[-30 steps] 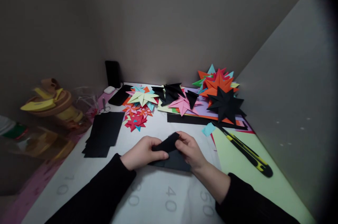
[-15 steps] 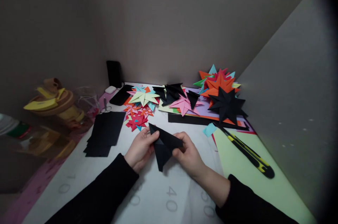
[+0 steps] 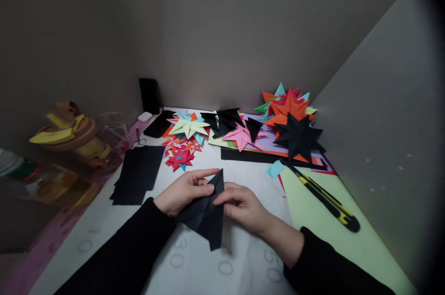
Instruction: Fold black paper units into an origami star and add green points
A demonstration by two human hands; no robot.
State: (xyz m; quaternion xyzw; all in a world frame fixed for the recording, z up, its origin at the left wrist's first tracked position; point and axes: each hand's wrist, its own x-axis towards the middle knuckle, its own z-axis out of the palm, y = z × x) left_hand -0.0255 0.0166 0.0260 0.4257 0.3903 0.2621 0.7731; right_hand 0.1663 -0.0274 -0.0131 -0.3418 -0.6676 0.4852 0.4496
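Observation:
A folded sheet of black paper (image 3: 205,218) is held between my two hands, just over the white table cover, one sharp point facing away from me. My left hand (image 3: 189,189) grips it from the left, thumb on top near the upper point. From the right, my right hand (image 3: 243,204) pinches the paper's edge between thumb and fingers. The finger parts beneath the paper are hidden. Left of my hands lies a stack of flat black paper sheets (image 3: 139,174).
Folded paper stars (image 3: 189,128) in several colours lie beyond my hands. A black star (image 3: 299,137) leans on an orange one at the back right. A yellow-black utility knife (image 3: 327,200) rests on pale green paper (image 3: 368,251). Small scissors (image 3: 139,139), a phone (image 3: 159,123) and a bottle (image 3: 21,167) are left.
The black folded paper has been turned in my hands, its point now facing away and its wide part lower left. My right hand has shifted slightly down and pinches nearer its middle.

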